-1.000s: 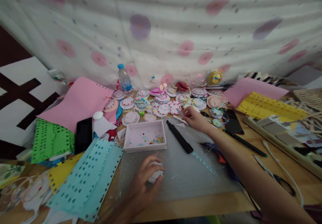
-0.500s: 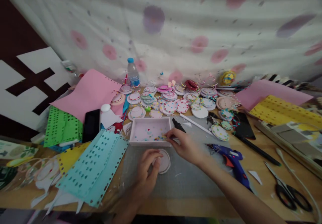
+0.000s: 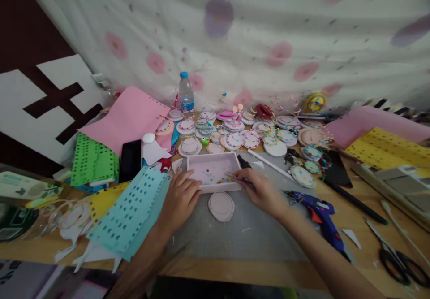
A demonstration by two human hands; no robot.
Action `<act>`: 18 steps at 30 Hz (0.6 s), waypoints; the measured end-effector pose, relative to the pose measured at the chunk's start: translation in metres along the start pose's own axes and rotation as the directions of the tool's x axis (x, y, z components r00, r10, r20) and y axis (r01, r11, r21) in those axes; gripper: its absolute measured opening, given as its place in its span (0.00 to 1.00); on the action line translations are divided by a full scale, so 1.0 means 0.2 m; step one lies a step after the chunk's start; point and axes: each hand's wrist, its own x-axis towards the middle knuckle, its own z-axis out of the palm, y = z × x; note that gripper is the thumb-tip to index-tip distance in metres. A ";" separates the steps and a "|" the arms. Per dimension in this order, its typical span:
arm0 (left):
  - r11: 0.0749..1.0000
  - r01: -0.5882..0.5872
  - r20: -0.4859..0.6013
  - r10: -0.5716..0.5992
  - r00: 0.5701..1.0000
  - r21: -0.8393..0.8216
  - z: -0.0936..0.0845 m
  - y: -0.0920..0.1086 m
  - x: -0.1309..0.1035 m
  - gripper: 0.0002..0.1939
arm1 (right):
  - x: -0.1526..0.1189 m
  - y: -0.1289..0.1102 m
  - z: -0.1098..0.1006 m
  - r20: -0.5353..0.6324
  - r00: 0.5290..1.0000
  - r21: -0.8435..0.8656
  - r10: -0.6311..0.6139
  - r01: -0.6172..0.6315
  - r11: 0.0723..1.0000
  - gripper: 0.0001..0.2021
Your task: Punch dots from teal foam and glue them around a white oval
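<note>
The right hand (image 3: 260, 190) pinches a slim tool (image 3: 235, 176) over a smooth rectangular tray (image 3: 213, 157); the left hand (image 3: 181, 198) (grip unclear) touches its corner, near a flat round disc (image 3: 221, 206).

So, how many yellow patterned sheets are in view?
2: one yellow sheet left of the left hand, partly under the turquoise paper; another yellow sheet far right, overlapping a pink sheet. More may be hidden.

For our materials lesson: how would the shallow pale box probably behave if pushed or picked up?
The pale box would probably slide rather than tip, being broad and low-walled. It is likely fairly stiff and light, since its thin walls stand straight. The small coloured bits inside lie scattered and look loose, so they might shift or spill if it tilted.
</note>
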 end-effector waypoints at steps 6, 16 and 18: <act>0.999 -0.016 -0.154 0.020 0.988 0.027 0.09 0.00 -0.12 0.09 | -0.14 -0.10 0.15 -0.209 0.972 -0.069 -0.112 0.099 0.993 0.11; 0.998 -0.056 -0.184 0.052 0.982 -0.018 0.13 -0.02 -0.17 0.11 | 0.04 -0.15 0.17 -0.223 0.973 -0.047 -0.060 0.051 0.998 0.13; 0.998 -0.048 -0.177 0.042 0.983 -0.028 0.13 -0.02 -0.17 0.11 | 0.05 -0.13 0.19 -0.195 0.977 -0.088 -0.087 0.071 0.994 0.13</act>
